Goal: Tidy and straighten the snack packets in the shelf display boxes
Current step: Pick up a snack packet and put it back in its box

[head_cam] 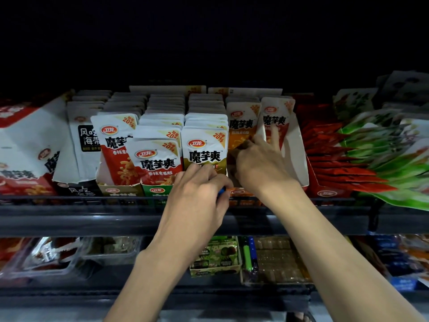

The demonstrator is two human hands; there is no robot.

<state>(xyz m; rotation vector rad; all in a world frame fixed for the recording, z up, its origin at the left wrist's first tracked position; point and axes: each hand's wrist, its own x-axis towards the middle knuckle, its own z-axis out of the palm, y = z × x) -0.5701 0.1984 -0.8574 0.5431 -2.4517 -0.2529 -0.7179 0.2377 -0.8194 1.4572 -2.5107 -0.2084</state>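
your right hand (pixel 260 166) is inside the white box (pixel 297 147). its thumb and curled fingers pinch the lower part of the orange packet (pixel 241 122), which stands upright just above your knuckles. one finger (pixel 275 135) of this hand is straight and points up. it lies on the front of the red and white packet (pixel 277 117), which stands beside the orange one and leans a little to the right. this finger is blurred, so i cannot tell how hard it presses

your left hand (pixel 197 194) has its fingers curled at the front edge of the next box. the knuckles touch the bottom of the olive packet (pixel 204 149), which stands straight, just above your fingers. a small blue thing (pixel 222 190) shows under the fingertips on the right side. i cannot tell if the fingers hold it, or the box edge, or nothing

to the left of your left fingers the red packet (pixel 157 159) stands in the green box (pixel 155 190), with more white packets in rows behind it. further left is a packet with a black label (pixel 87 135). to the right of your right fingers, past the wall of the white box, thin red sachets (pixel 336 163) lie stacked, and green packets (pixel 394 159) lie beyond them. the dark shelf rail (pixel 92 219) runs under both wrists
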